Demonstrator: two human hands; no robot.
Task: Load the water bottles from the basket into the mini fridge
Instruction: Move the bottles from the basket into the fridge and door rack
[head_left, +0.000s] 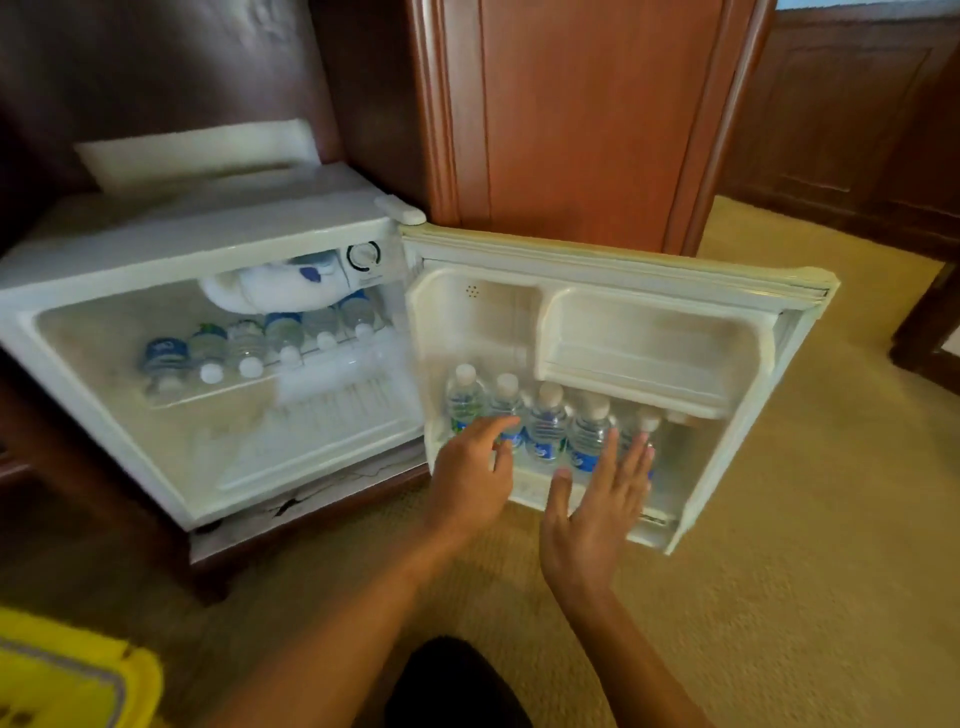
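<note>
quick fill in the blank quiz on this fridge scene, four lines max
1. The mini fridge door is swung ___.
2. The water bottles in the door stand ___, caps on top.
3. Inside the fridge, the other bottles lie on their ___.
4. The basket at lower left is coloured ___.

Missing words: open; upright; sides; yellow.

Light was soft and warm; the white fridge (78, 332) left of the fingers (629, 463) looked washed-out and smeared, and edges bowed.
</note>
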